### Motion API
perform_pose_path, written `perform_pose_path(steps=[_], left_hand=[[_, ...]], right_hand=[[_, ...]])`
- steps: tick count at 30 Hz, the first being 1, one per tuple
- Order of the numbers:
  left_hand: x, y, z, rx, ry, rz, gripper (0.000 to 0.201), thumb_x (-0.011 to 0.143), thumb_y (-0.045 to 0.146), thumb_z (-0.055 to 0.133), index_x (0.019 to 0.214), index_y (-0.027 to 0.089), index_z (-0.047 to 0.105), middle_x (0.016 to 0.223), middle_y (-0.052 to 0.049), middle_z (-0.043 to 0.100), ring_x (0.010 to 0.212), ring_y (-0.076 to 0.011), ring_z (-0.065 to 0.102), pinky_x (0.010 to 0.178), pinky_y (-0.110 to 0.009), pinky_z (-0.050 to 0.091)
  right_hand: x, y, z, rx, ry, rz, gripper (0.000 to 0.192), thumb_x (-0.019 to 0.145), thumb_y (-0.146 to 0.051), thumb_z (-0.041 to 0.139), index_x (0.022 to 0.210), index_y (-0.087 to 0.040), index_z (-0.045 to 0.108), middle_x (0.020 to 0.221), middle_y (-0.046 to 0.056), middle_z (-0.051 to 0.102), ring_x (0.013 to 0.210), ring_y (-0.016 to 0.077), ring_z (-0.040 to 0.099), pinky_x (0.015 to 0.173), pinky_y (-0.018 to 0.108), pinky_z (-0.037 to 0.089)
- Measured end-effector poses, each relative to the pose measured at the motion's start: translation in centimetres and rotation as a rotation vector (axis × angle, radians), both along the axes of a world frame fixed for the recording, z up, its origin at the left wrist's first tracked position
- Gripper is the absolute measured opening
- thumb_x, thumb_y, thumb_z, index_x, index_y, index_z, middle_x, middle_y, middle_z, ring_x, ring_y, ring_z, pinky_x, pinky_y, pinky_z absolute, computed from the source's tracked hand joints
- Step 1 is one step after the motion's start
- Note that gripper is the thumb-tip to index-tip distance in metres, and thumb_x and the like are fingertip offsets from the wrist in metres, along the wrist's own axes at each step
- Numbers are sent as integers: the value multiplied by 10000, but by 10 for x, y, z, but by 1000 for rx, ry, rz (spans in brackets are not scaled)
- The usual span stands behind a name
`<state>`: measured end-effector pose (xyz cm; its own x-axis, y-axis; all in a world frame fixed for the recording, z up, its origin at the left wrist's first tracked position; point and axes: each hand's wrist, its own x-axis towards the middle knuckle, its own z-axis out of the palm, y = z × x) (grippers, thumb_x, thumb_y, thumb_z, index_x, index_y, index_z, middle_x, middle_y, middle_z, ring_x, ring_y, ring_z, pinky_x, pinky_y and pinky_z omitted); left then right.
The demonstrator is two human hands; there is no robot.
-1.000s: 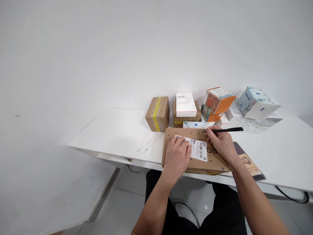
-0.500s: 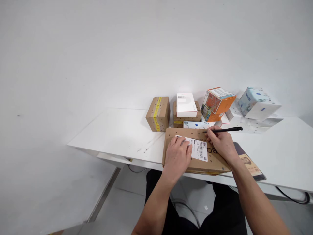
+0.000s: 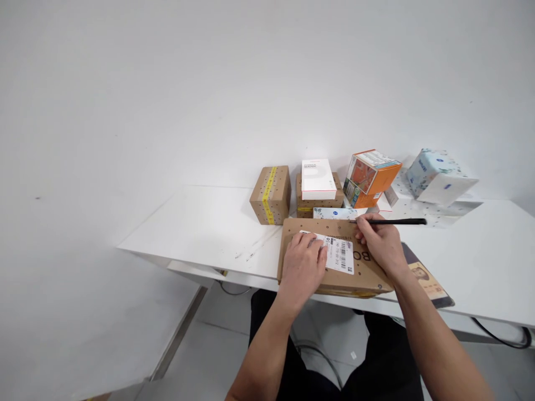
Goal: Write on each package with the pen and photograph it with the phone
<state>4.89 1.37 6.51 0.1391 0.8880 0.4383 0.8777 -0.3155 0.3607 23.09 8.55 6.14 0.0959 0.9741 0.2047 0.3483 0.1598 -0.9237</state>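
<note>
A flat brown cardboard parcel [image 3: 334,257] with small dark dots is lying at the near edge of the white counter [image 3: 200,225], directly in front of the person. A white shipping label with a barcode [image 3: 334,253] is sitting on top of the parcel, slightly askew.

The left hand [image 3: 304,266] is resting palm down on the parcel, its fingers [image 3: 311,243] lying loosely together and pressing on the left part of the label. The right hand [image 3: 381,243] is sitting on the right part of the parcel, its fingers closed around a thin black pen [image 3: 393,221]. The pen is lying nearly level, its tip touching the far edge of the parcel and its tail pointing away to the right.

Beyond the parcel, a brown cardboard box with a yellow tape stripe [image 3: 271,194] is standing to the far left. Just beside it, a white box with grey print [image 3: 318,179] is lying on top of another brown dotted box [image 3: 320,203]. Further right of the parcel's far edge, an orange printed carton [image 3: 370,177] is tilting on one edge, and a pale blue and white box [image 3: 438,175] is tilting as well, well apart from the parcel. A dark flat printed card [image 3: 426,275] is lying on the counter, touching the parcel's right side and partly under the right forearm.
</note>
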Motion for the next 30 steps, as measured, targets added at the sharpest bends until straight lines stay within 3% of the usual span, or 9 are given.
perform_pose_path(steps=[3,6,9,12,15,21,23,26,30], left_hand=[[0,1,0,-5,0,3,201,947,257,451,943,201,644,1062,-50,639,1073,-211,528,930,-384,471],[0,1,-1,-3,-8,0,209,949,251,443,938,199,645,1059,-50,641,1070,-212,526,939,-386,464],[0,2,-2,-1,-10,-1,208,946,249,447,937,194,647,1053,-51,643,1064,-215,525,939,-389,465],[0,2,-2,9,-11,6,195,939,247,462,920,195,649,1047,-50,647,1060,-218,526,937,-395,468],[1,2,-3,20,-7,13,189,934,242,470,907,197,651,1046,-50,652,1062,-222,526,935,-401,468],[2,1,-2,29,6,18,186,930,243,476,894,203,654,1031,-46,655,1063,-208,533,931,-383,469],[2,0,-2,26,7,15,190,931,244,473,893,203,654,1025,-48,654,1057,-207,534,932,-387,468],[1,0,-2,25,-4,4,195,933,240,466,899,202,654,1029,-52,650,1058,-209,529,944,-390,459],[2,1,-2,13,-12,9,194,931,244,469,904,199,656,1039,-53,648,1066,-215,520,951,-383,449]], right_hand=[[6,-4,-2,78,239,-157,247,827,-453,565,801,-207,570,613,-12,603,515,126,531,535,251,433],[23,-12,-9,131,316,-298,228,838,-434,536,799,-211,560,643,-1,611,549,137,566,553,263,453],[48,-21,-25,-6,123,-327,239,838,-441,514,793,-210,559,610,-6,605,502,140,545,513,266,426],[66,-25,-46,-229,-282,-171,225,803,-419,552,820,-199,594,563,-2,609,493,169,552,515,284,399],[68,-22,-63,-322,-618,-44,153,772,-296,568,839,-170,623,617,55,652,600,217,606,554,292,384],[55,-23,-74,-321,-692,17,280,726,-154,554,991,-142,644,765,108,694,728,242,632,608,291,391],[59,-29,-76,-311,-710,-27,338,783,-192,517,1097,-129,625,861,135,689,785,257,633,663,319,416],[74,-39,-82,-278,-841,-243,437,863,-355,473,1200,-108,601,1066,211,622,971,328,588,776,402,441],[97,-50,-89,-382,-940,-434,643,814,-591,493,1302,-177,549,1339,229,459,1181,426,446,879,514,412]])
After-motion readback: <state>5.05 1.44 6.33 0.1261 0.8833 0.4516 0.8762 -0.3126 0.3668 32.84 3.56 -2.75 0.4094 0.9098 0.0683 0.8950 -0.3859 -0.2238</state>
